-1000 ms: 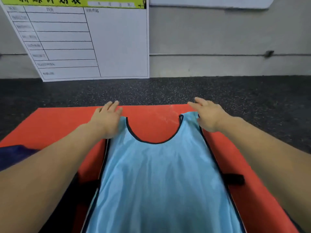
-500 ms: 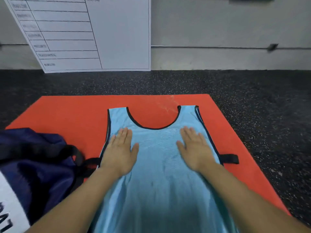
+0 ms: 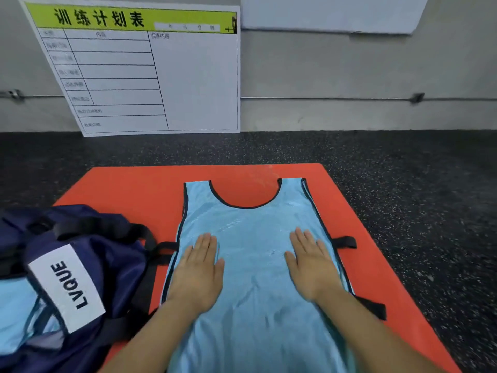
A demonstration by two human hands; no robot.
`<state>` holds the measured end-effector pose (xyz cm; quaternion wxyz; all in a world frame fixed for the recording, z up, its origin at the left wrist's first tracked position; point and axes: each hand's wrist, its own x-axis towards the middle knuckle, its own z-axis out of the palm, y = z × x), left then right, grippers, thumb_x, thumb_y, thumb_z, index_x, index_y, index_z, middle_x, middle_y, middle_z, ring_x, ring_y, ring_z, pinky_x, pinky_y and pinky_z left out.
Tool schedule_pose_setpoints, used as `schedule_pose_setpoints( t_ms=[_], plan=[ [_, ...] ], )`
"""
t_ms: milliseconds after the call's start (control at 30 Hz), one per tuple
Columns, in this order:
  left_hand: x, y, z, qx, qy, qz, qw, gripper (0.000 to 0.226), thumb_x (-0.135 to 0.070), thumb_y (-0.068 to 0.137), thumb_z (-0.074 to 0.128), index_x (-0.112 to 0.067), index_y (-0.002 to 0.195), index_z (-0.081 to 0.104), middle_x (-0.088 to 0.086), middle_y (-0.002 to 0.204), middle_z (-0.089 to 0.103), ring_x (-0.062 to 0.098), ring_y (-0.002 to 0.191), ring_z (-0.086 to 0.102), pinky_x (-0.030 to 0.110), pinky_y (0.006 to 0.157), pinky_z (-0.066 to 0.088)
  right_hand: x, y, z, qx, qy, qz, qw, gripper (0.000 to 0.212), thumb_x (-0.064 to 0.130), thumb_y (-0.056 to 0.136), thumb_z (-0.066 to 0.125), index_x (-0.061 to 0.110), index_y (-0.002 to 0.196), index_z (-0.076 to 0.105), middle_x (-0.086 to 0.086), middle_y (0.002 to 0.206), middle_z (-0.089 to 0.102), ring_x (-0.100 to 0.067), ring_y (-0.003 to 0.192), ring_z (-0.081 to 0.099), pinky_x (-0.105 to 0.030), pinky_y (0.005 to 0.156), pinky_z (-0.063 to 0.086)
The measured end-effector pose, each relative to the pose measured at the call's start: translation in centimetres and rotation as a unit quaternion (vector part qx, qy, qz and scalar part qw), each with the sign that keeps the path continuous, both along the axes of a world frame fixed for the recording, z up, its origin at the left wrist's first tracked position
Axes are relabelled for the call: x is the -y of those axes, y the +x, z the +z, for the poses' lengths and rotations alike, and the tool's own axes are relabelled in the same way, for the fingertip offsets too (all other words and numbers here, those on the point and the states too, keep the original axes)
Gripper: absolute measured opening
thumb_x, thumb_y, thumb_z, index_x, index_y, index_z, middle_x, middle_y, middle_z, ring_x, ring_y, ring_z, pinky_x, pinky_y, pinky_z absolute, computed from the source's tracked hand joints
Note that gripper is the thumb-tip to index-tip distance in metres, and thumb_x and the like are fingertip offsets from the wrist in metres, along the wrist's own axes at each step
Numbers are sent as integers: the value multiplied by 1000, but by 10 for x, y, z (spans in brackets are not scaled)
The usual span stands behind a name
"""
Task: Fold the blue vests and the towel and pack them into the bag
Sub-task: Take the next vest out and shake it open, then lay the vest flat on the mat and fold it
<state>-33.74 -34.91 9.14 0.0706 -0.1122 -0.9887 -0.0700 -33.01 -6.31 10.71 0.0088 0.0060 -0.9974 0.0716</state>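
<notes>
Blue vest [image 3: 255, 238] flat on orange mat [image 3: 134, 195]; left hand [image 3: 197, 275], right hand [image 3: 313, 267] pressing it, fingers straight; navy bag [image 3: 107, 254] beside.

Sports or gym training room. Dark speckled rubber floor [image 3: 403, 184], orange exercise mat [image 3: 134, 189] laid on it. White board [image 3: 150, 74] with green header and ruled training-schedule grid leans against grey wall [image 3: 322, 65]. Navy sports bag [image 3: 102, 254] beside mesh training vest [image 3: 252, 227].

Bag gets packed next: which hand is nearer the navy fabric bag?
Left. The left hand presses the light blue mesh vest beside the navy fabric bag; the right hand presses its far side.
</notes>
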Motion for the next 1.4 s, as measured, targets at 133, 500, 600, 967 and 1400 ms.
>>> schedule_pose_setpoints(
  t_ms=[133,500,600,967,1400],
  plan=[
    [-1,22,4,-12,-4,48,999,73,-41,95,17,2,148,45,18,157,40,32,147,37,38,123,11,-15,19,11,-2,31,-53,998,68,40,104,2,9,163,9,-5,171,-1,-21,158,-3,-34,125,-9],
    [16,117,-6,-17,7,-2,1000,63,-37,97,32,2,143,53,17,151,50,32,140,48,37,118,17,-8,121,3,14,-9,-15,1000,66,48,105,10,16,164,8,2,171,-1,-16,158,-5,-33,126,-8],
    [30,130,-1,7,-9,33,999,66,-39,97,29,4,142,52,20,150,49,35,141,46,38,117,15,-29,132,12,25,33,-68,997,70,45,103,-2,10,163,3,-5,171,-3,-19,157,-8,-33,123,-16],
    [8,183,-4,-4,2,-53,999,66,-42,100,28,-3,150,45,11,159,40,25,148,37,36,121,9,24,189,2,37,-12,61,997,81,59,93,1,19,163,10,5,168,-2,-15,157,-3,-36,126,-6],
    [-11,224,11,22,30,-99,994,65,-44,101,31,-3,149,46,12,158,39,24,147,37,35,120,7,31,215,8,8,-43,91,995,82,65,97,-5,19,163,8,3,171,-2,-13,155,-14,-35,124,-11]
  ],
)
